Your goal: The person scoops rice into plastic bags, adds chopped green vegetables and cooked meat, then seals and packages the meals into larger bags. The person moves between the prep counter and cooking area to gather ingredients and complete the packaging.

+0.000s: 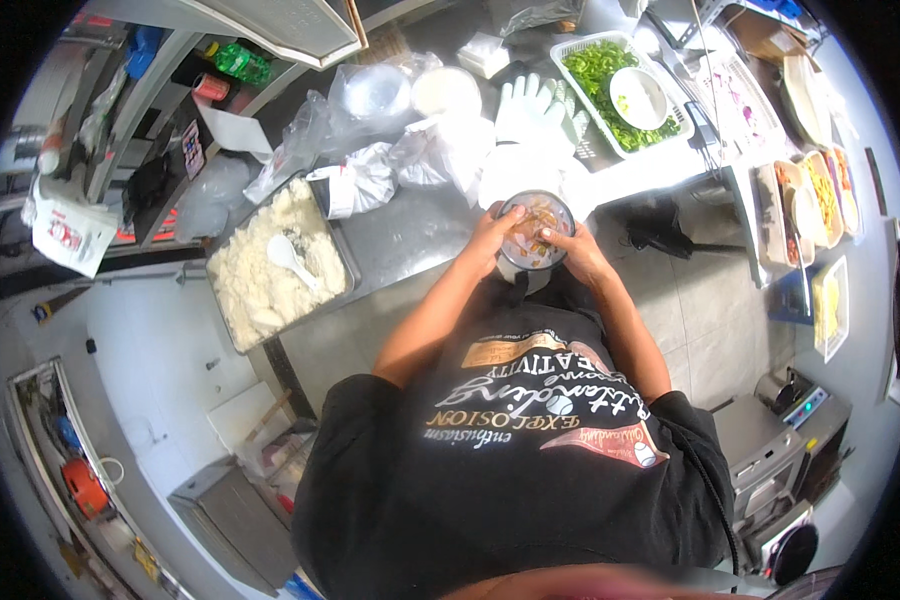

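Observation:
Between my hands is a round, dark-rimmed container (538, 259) with a clear top or film, and brownish and orange bits show through it. My left hand (493, 240) grips its left side, thumb over the top. From the right, my right hand (577, 251) holds it the same way. Just beyond, on the counter, a bright white surface is washed out by glare. A metal tray of white, crumbly food (240, 277) lies to the left, with a white spoon (291, 259) resting in it.
Plastic bags (364, 176), round tubs (446, 91) and pale gloves (525, 105) lie along the metal counter (412, 236). A white basket of chopped greens (586, 56) holds a white bowl (637, 97). Food containers (772, 225) stand at the right, and an open door panel (300, 26) juts in at top left.

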### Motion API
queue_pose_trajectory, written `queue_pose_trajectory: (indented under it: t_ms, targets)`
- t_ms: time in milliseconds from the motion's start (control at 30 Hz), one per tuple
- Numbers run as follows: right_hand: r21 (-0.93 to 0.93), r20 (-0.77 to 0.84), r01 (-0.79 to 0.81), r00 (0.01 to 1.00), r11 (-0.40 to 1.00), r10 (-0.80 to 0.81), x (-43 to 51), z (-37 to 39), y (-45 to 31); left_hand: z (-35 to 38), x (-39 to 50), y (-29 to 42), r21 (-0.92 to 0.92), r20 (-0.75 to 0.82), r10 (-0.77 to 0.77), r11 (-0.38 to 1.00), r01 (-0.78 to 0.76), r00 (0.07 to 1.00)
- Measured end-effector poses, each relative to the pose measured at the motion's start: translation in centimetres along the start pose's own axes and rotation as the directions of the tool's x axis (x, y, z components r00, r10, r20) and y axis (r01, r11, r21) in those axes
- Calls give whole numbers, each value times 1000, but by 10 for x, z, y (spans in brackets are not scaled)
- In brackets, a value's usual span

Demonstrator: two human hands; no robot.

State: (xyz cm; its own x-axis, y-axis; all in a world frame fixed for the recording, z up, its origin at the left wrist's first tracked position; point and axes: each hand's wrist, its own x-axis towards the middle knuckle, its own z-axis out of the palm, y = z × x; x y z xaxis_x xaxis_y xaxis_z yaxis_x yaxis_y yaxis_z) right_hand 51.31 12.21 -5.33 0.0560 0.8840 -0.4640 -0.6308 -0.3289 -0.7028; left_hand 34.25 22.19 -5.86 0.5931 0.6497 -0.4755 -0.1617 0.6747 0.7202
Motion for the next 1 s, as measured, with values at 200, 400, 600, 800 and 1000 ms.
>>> queue_pose_trajectory:
  t_ms: [200, 400, 600, 800, 1000]
  targets:
    - [56, -135, 35, 990, 998, -27, 13, -5, 11, -28, 23, 3, 487, -55, 235, 855, -179, 971]
    - [-43, -449, 74, 890, 996, -85, 52, -21, 19, -39, 40, 17, 959, 282, 611, -166, -228, 739]
    - [-141, -414, -53, 910, 989, -10, 77, -18, 8, -50, 77, 23, 979, 202, 542, -140, -149, 816]
    - [-5, -345, 39, 938, 999, -38, 99, -13, 6, -49, 86, 26, 913, -41, 525, 365, -182, 850]
    - [-154, -293, 66, 950, 986, -110, 118, -24, 16, -37, 86, 35, 771, -80, 465, 590, -241, 882]
